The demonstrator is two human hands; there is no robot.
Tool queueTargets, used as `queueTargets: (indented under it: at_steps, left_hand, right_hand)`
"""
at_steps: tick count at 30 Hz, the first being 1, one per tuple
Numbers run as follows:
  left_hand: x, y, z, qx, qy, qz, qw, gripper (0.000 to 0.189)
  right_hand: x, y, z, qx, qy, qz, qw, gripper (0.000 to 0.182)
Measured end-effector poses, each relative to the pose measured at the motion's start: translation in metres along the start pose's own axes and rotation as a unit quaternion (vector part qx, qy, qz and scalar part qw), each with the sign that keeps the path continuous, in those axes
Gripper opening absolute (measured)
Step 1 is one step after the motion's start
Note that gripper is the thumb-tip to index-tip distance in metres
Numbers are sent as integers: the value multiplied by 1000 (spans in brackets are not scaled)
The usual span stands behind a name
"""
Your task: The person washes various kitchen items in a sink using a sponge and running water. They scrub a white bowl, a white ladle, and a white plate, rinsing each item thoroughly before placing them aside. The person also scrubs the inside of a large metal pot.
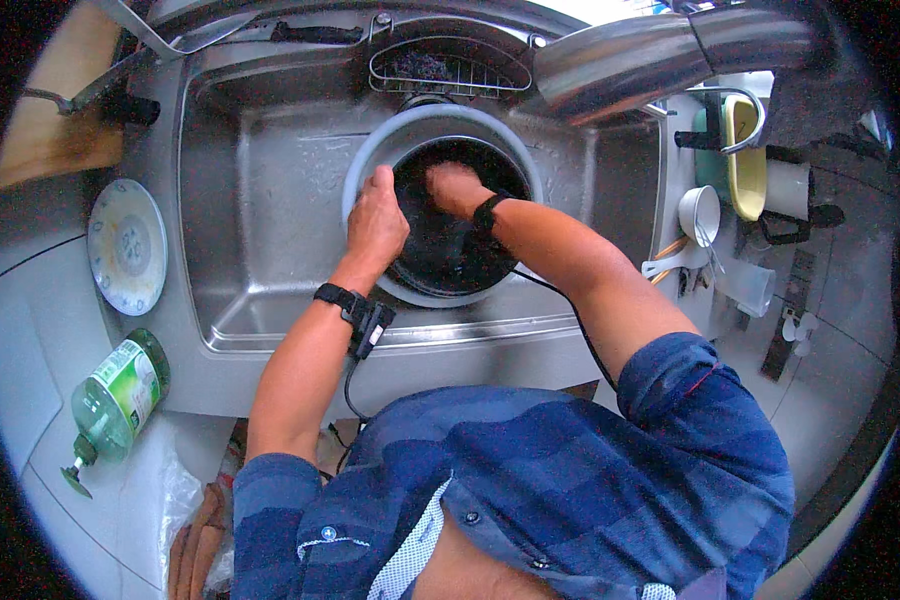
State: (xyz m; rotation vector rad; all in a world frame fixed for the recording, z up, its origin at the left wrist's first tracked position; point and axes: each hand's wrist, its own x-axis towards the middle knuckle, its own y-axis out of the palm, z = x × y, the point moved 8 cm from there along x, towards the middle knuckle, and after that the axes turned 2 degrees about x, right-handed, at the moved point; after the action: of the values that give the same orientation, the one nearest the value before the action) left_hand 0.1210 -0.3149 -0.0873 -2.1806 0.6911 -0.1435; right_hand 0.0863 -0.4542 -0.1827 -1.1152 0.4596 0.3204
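Observation:
A pale plastic basin (441, 114) stands in the stainless steel sink (300, 180), and a dark round pot (457, 259) with a thin metal rim sits inside it. My left hand (377, 219) grips the pot's left side at the rim, over the basin's edge. Inside the pot, my right hand (454, 187) is blurred by motion near the far left of its interior. Its fingers are indistinct, so I cannot tell whether they hold anything. Both wrists carry black straps, and a cable hangs from each.
Above the basin hangs a wire sink basket (450, 71), with a large metal faucet (630, 56) to its right. At left are a patterned plate (127, 246) and a green pump bottle (120, 397). A white bowl (699, 214) and yellow container (746, 161) stand at right.

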Motion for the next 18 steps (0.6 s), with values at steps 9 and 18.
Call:
queueTargets:
  at_steps: [9, 18]
  left_hand:
    - [1, 6, 2, 5, -21, 12, 1000, 32]
    - [2, 0, -2, -15, 13, -5, 1000, 29]
  right_hand:
    - [-64, 48, 32, -54, -96, 141, 984, 17]
    - [5, 10, 48, -40, -110, -18, 993, 17]
